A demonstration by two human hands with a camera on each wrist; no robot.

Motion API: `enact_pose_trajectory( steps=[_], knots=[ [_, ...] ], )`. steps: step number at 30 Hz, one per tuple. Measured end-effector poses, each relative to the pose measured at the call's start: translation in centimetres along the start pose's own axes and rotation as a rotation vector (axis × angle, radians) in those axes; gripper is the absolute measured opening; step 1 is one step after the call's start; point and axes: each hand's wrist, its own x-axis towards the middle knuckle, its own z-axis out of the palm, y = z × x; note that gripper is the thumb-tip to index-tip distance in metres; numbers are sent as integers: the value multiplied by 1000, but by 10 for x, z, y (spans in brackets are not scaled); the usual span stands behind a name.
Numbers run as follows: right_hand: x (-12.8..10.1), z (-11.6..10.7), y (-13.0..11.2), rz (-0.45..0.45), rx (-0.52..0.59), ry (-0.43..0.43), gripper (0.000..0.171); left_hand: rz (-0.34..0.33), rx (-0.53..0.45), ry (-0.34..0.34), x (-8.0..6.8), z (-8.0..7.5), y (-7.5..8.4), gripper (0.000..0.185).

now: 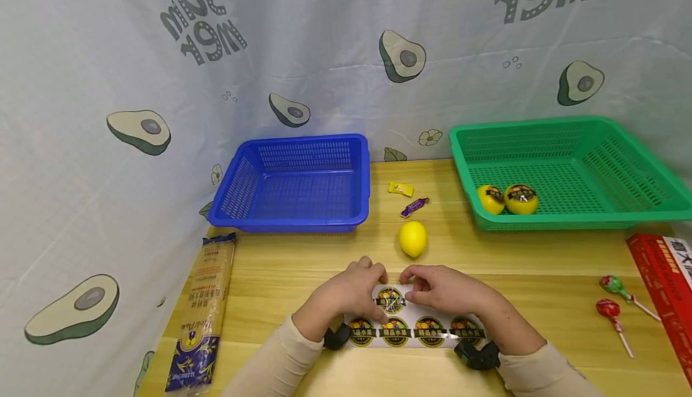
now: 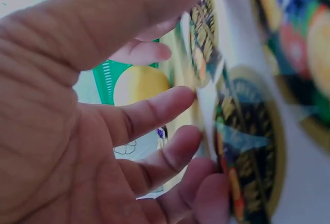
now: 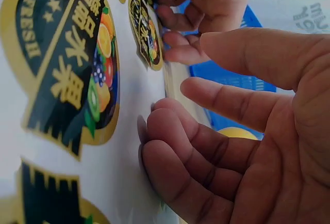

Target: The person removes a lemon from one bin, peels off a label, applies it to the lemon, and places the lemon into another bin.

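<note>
A white sheet of round fruit stickers (image 1: 412, 312) lies on the wooden table between both hands. My left hand (image 1: 350, 292) is over its left part, the fingertips touching the far edge and the thumb above the stickers; in the left wrist view one sticker (image 2: 247, 141) looks creased or lifted, though I cannot tell which. My right hand (image 1: 451, 292) rests its bent fingertips on the sheet's far right part, thumb and forefinger (image 3: 227, 97) apart with nothing between them. Just beyond the hands sits a plain yellow lemon (image 1: 413, 239).
A blue basket (image 1: 297, 227) stands back left. The green basket (image 1: 573, 221) at back right holds two yellow fruits (image 1: 521, 199) with stickers on. Two wrapped candies (image 1: 414, 207) lie between them. Spaghetti (image 1: 200, 319) is at left; lollipops (image 1: 609, 308) and a red box (image 1: 662, 289) at right.
</note>
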Motion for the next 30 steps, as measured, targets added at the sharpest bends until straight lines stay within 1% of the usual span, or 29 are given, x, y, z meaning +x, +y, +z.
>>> enact_pose_trajectory(
  steps=[5, 9, 12, 16, 22, 30],
  knots=[
    [1, 2, 1, 7, -15, 13, 32, -3, 12, 38, 4, 7, 1, 66],
    [2, 3, 0, 6, -53, 43, 38, 10, 27, 66, 5, 9, 3, 67],
    [3, 3, -1, 9, -79, 60, 40, 17, 36, 80, 6, 9, 4, 65],
    [3, 3, -3, 20, -91, 60, 36, 30, 39, 87, 7, 10, 4, 62],
    [3, 5, -2, 5, -99, 71, 29, 35, 43, 79, 8, 11, 5, 61],
    [6, 11, -3, 28, -117, 109, 20, 36, 55, 79, 8, 12, 4, 58]
  ],
)
